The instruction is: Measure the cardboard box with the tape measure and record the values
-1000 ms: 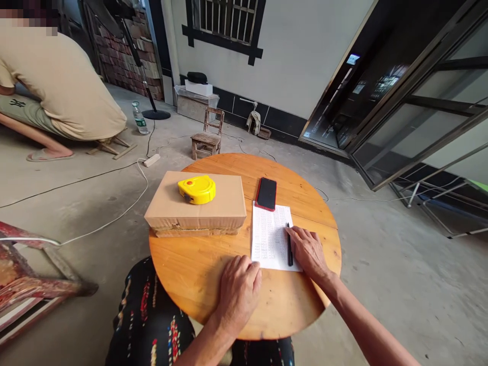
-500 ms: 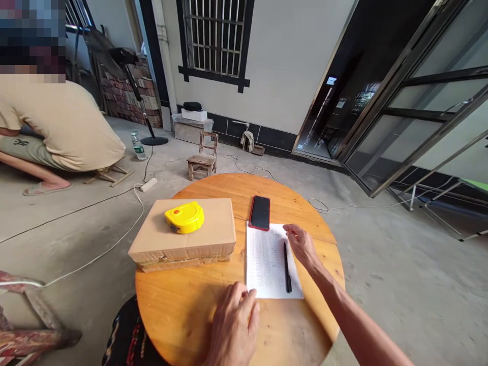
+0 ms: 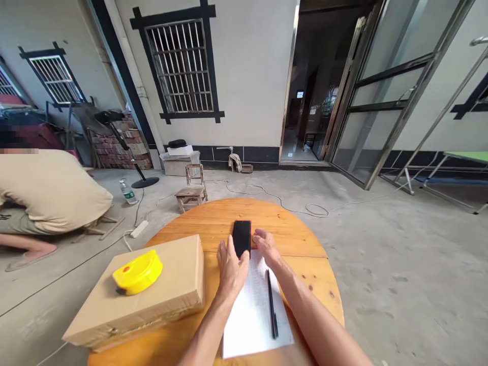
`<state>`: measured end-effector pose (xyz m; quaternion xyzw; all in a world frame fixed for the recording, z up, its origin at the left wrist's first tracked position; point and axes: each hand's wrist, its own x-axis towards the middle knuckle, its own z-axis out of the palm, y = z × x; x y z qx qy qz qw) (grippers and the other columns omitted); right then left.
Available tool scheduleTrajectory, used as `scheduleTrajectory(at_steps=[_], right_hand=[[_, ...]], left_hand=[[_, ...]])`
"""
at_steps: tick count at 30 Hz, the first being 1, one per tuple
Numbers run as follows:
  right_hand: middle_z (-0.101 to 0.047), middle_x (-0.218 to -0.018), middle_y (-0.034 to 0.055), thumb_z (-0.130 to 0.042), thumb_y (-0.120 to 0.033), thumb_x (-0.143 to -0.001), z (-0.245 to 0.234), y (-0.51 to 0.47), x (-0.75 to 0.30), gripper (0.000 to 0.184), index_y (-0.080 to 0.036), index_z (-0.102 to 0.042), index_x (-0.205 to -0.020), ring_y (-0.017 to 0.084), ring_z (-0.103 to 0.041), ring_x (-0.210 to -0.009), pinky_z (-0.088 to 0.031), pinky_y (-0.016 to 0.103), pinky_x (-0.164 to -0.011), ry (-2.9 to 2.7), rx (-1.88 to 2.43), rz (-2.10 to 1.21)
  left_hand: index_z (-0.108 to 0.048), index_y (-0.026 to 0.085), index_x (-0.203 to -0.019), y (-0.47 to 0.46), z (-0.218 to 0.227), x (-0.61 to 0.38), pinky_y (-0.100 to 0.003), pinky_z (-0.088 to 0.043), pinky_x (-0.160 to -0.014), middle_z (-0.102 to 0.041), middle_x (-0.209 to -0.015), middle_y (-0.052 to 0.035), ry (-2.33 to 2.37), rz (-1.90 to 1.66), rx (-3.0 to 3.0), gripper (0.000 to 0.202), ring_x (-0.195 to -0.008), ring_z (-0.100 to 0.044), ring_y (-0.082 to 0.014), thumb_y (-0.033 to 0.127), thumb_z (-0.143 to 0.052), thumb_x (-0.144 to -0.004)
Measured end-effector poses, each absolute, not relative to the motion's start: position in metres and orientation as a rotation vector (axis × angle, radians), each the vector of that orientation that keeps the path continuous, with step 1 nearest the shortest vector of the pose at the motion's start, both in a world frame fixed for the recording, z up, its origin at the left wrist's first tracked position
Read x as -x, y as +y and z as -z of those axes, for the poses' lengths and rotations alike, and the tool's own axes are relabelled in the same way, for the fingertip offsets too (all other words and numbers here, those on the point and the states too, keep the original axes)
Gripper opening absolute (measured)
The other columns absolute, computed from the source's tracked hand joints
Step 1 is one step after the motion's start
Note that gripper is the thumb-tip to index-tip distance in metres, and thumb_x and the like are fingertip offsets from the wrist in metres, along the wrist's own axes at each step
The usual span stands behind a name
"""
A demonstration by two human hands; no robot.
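Observation:
A black smartphone with a red edge (image 3: 242,235) lies on the round wooden table (image 3: 305,239), at the top end of a written sheet of paper (image 3: 247,325). My left hand (image 3: 232,269) is at the phone's lower left, thumb and fingers apart, the thumb by its bottom edge. To the phone's right is my right hand (image 3: 268,248), fingers loosely bent and holding nothing that I can see. On the paper, between my forearms, rests a black pen (image 3: 272,305). A yellow tape measure (image 3: 139,272) sits on a closed cardboard box (image 3: 179,269) to the left.
Beyond the table stands a small wooden chair (image 3: 191,190). A person in a beige shirt (image 3: 49,193) squats at the left, near a water bottle (image 3: 128,192), a power strip (image 3: 139,229) and a standing fan (image 3: 125,145). A cable (image 3: 316,209) loops across the floor.
Both hands have moved forward to the phone, the left from the paper's lower edge, the right from its upper right side. My view has tilted up and swung right.

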<state>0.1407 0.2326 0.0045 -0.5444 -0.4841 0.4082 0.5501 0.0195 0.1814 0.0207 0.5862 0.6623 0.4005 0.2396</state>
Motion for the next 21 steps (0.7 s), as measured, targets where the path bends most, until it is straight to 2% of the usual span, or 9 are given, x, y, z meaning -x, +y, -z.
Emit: scheduleTrajectory(at_steps=[6, 10, 13, 15, 18, 21], right_hand=[[-0.067, -0.086, 0.0018, -0.064, -0.031, -0.088, 0.007, 0.242, -0.143, 0.019, -0.014, -0.063, -0.097, 0.013, -0.062, -0.069, -0.053, 0.028, -0.064, -1.029, 1.165, -1.184], [-0.067, -0.074, 0.0007, -0.064, -0.022, -0.074, 0.008, 0.245, -0.144, 0.011, -0.016, -0.064, -0.084, 0.014, -0.060, -0.064, -0.049, 0.027, -0.062, -0.972, 1.081, -1.251], [-0.066, -0.068, 0.0004, -0.058, -0.019, -0.065, 0.005, 0.246, -0.142, 0.011, -0.016, -0.063, -0.074, 0.015, -0.059, -0.063, -0.048, 0.026, -0.062, -0.952, 1.015, -1.282], [-0.069, -0.074, 0.0019, -0.057, -0.018, -0.062, 0.003, 0.247, -0.139, 0.017, -0.017, -0.064, -0.077, 0.016, -0.062, -0.068, -0.049, 0.027, -0.065, -0.939, 0.974, -1.286], [-0.072, -0.091, 0.0042, -0.058, -0.019, -0.061, 0.003, 0.247, -0.131, 0.033, -0.019, -0.064, -0.093, 0.020, -0.065, -0.084, -0.051, 0.030, -0.074, -0.915, 0.922, -1.270], [-0.070, -0.098, 0.0037, -0.061, -0.019, -0.060, 0.006, 0.244, -0.122, 0.050, -0.023, -0.059, -0.109, 0.019, -0.065, -0.086, -0.052, 0.031, -0.074, -0.894, 0.898, -1.241]], left_hand=[[-0.034, 0.005, -0.146, 0.208, -0.005, -0.019, -0.042, -0.024, -0.117, -0.039, -0.151, -0.0234, 1.923, -1.008, -1.571, 0.065, -0.144, -0.031, -0.0302, 0.023, -0.050, -0.086], [-0.041, 0.014, -0.143, 0.215, 0.004, -0.022, -0.047, -0.026, -0.115, -0.052, -0.143, -0.0169, 1.965, -0.984, -1.555, 0.059, -0.137, -0.041, -0.0306, 0.025, -0.050, -0.086], [-0.042, 0.016, -0.142, 0.216, 0.007, -0.024, -0.051, -0.025, -0.114, -0.054, -0.139, -0.0164, 1.977, -1.023, -1.539, 0.058, -0.136, -0.041, -0.0328, 0.027, -0.050, -0.085], [-0.037, 0.014, -0.144, 0.217, 0.010, -0.023, -0.051, -0.027, -0.112, -0.056, -0.136, -0.0176, 1.974, -1.075, -1.508, 0.062, -0.134, -0.042, -0.0329, 0.030, -0.050, -0.086], [-0.030, 0.012, -0.147, 0.217, 0.015, -0.020, -0.049, -0.031, -0.110, -0.059, -0.130, -0.0173, 1.929, -1.179, -1.460, 0.067, -0.131, -0.045, -0.0316, 0.035, -0.050, -0.087], [-0.025, 0.013, -0.148, 0.217, 0.021, -0.018, -0.045, -0.035, -0.107, -0.060, -0.127, -0.0157, 1.832, -1.306, -1.439, 0.068, -0.127, -0.049, -0.0284, 0.037, -0.048, -0.089]])
